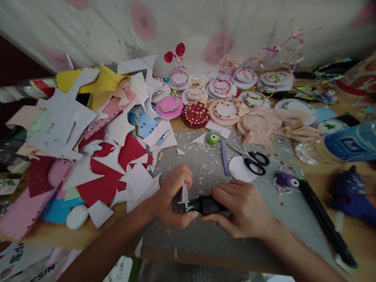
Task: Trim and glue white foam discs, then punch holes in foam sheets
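Note:
My left hand [178, 196] is closed around a small, pale, folded or layered piece of paper [184, 194] with pinkish and teal edges. My right hand [239, 205] grips a black hand tool [210, 205], whose narrow end meets the paper; its exact kind is partly hidden by my fingers. Both hands are over the grey cutting mat [282, 231], strewn with white snippets. Just beyond my right hand lie black-handled scissors [255, 162], a white paper disc [241, 168] and a purple strip [225, 158]. A green craft punch [213, 138] sits farther back.
Paper scraps [117, 164] pile up at left, near a white egg-shaped object [77, 217]. Decorated paper discs [196, 114] line the back. At right are a water bottle [346, 143], a purple craft punch [285, 180], a long black cutter [327, 223] and a blue glue gun [354, 196].

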A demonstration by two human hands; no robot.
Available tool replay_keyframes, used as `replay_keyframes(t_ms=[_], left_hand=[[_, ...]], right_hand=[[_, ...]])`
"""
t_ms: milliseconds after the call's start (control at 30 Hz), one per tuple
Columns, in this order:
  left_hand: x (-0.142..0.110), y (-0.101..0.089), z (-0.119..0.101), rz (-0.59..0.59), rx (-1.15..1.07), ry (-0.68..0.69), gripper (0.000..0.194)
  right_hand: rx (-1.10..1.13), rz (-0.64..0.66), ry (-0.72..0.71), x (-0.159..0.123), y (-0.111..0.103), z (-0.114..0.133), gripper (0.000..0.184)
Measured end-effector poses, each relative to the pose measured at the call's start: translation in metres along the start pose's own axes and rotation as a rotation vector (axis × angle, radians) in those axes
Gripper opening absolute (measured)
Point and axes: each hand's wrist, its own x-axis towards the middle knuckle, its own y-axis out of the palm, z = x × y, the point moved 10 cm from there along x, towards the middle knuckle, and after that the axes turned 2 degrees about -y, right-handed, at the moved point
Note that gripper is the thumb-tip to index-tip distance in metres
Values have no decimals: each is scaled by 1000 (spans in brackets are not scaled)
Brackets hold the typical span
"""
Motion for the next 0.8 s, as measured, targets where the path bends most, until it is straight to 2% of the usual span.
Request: replay_keyframes(t_ms=[500,700,800], left_hand=[[1,0,-2,-22,13,-8,27],[2,5,-10,6,8,44,21],[0,3,-6,-7,-6,23,24]], right_hand=[[-23,-41,0,1,-3,0,47],[-31,-59,-1,2,-6,-1,45],[-28,-60,-17,2,-7,1,46]])
